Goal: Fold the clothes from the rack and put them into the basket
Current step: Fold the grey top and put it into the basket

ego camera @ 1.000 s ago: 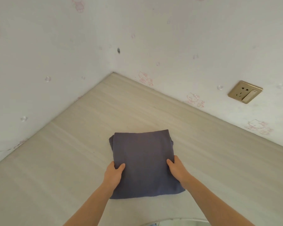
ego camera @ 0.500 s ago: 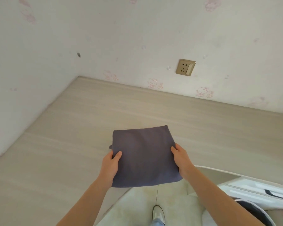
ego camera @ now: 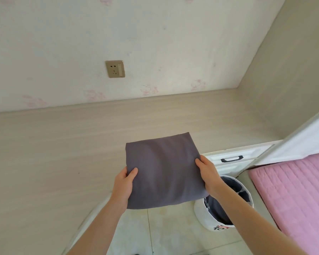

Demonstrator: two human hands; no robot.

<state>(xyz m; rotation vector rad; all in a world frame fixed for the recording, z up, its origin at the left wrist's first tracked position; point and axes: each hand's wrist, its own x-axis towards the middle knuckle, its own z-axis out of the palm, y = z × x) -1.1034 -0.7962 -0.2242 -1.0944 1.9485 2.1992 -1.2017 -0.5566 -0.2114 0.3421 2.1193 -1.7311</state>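
A dark grey folded garment (ego camera: pixel 162 170) hangs flat in the air in front of me, over the edge of the pale wooden platform (ego camera: pixel 53 153). My left hand (ego camera: pixel 124 183) grips its left edge, thumb on top. My right hand (ego camera: pixel 207 172) grips its right edge the same way. A round white basket (ego camera: pixel 206 216) with a dark lining stands on the tiled floor below and to the right of the garment; my right forearm crosses in front of it.
A pink quilted mattress (ego camera: pixel 293 196) fills the lower right. A white drawer with a black handle (ego camera: pixel 231 159) sits behind the basket. A gold wall socket (ego camera: pixel 115 69) is on the wallpapered wall. Pale floor tiles (ego camera: pixel 164 232) lie below my arms.
Both hands lifted the folded garment off the platform and carried it to the right. My view swung right, bringing the basket, drawer and pink mattress into sight.
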